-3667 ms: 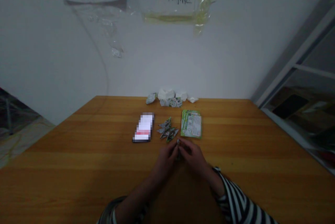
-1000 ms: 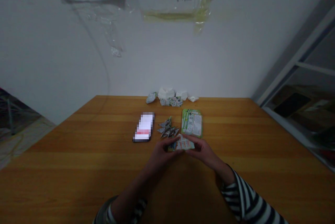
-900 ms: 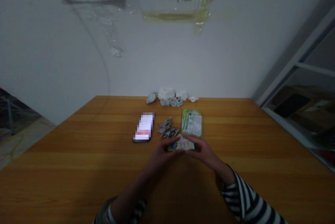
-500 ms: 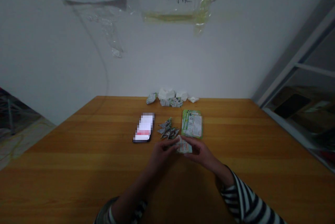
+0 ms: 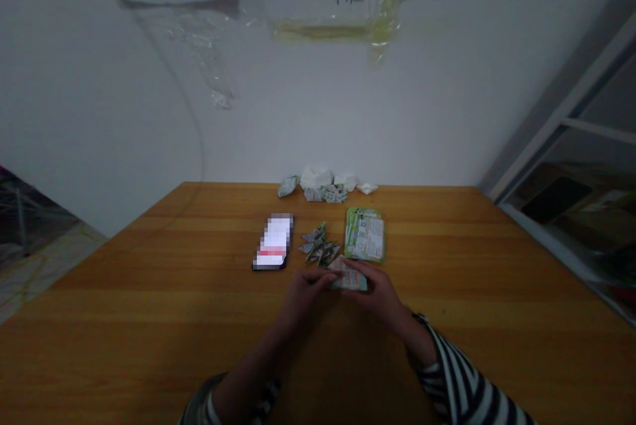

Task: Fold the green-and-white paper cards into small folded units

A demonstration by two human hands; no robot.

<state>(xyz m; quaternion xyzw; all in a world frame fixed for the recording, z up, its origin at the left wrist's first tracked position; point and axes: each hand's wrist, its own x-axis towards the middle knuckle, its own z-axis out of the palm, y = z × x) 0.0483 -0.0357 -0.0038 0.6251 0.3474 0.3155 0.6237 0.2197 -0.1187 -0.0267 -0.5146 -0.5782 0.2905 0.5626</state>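
Note:
A small folded piece of printed paper [image 5: 352,277], pale with reddish and greenish print, is between my hands just above the table. My left hand [image 5: 304,294] pinches its left edge between thumb and fingers. My right hand [image 5: 381,295] has its fingers along the top and right side of the paper, with the thumb below. Right behind the paper lies a small cluster of folded, pointed paper pieces [image 5: 318,244]. A green and white printed packet [image 5: 365,234] lies flat behind my right hand.
On the wooden table [image 5: 149,292], a phone [image 5: 273,241] with a lit screen lies left of the folded pieces. Crumpled white tissues [image 5: 317,178] and crumpled printed paper [image 5: 334,194] sit along the back edge by the wall. A shelf frame [image 5: 596,130] stands at the right.
The paper in my hands now looks flatter and wider, and more of its left part shows. My right thumb has shifted slightly left and under it. Other things have stayed put.

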